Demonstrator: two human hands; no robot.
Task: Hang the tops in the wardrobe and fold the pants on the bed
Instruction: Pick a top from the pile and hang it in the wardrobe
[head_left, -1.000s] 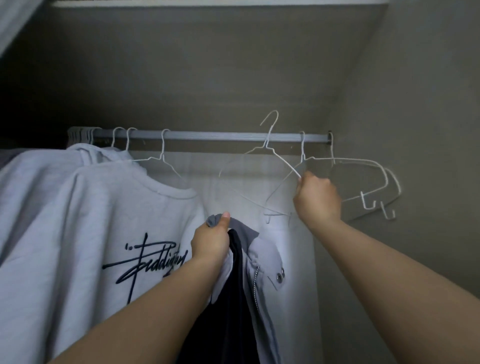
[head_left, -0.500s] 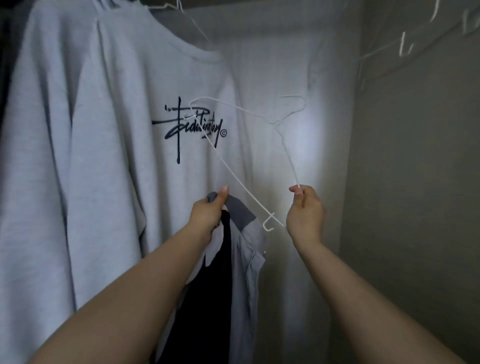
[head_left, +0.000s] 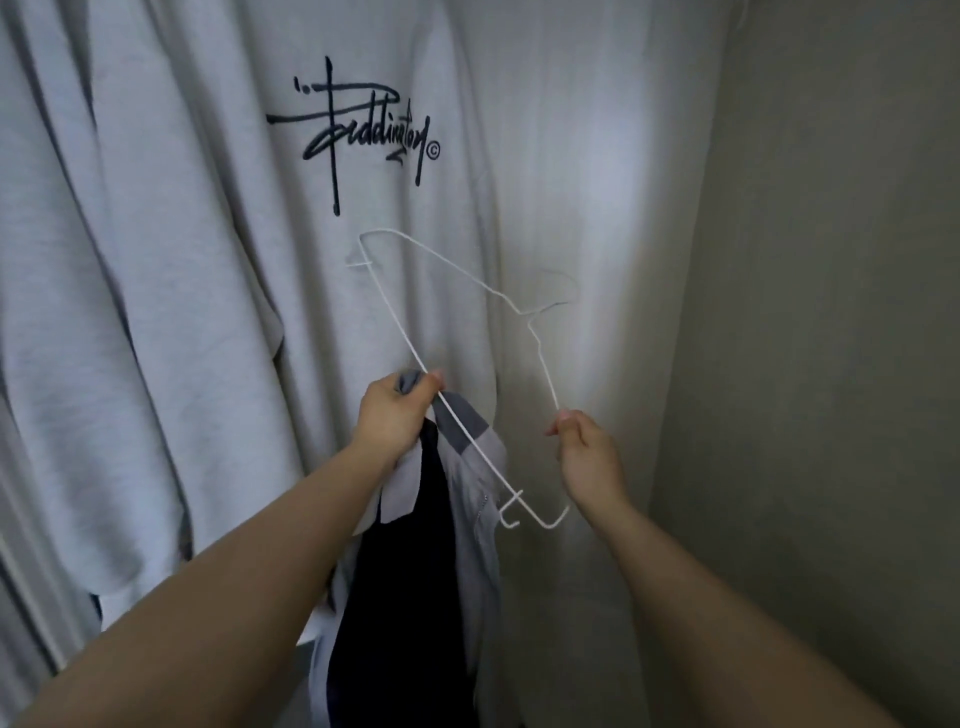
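Since the earlier frames the view has dropped away from the rail, and one white wire hanger (head_left: 467, 364) has come down off it to sit between both hands at the centre of the frame. It lies tilted, one shoulder end up near the printed lettering, the other end low at centre right, its hook pointing right.

Two hands are in view. Left hand (head_left: 397, 415), centre of frame, has its fingers curled round the collar of one grey and dark top (head_left: 467, 467) and also pinches the hanger's long bottom wire against it. Right hand (head_left: 587, 452), just right of centre, pinches the hanger's sloping arm between thumb and fingertips. The two hands are near each other but not touching.

The top hangs down from the left hand toward the bottom centre, its dark inside showing between pale grey panels; it is not yet on the hanger.

Behind, filling the left and upper frame, hang two pale grey sweatshirts, the nearer one (head_left: 218, 260) bearing dark script lettering. A plain wardrobe wall (head_left: 831, 312) fills the right.
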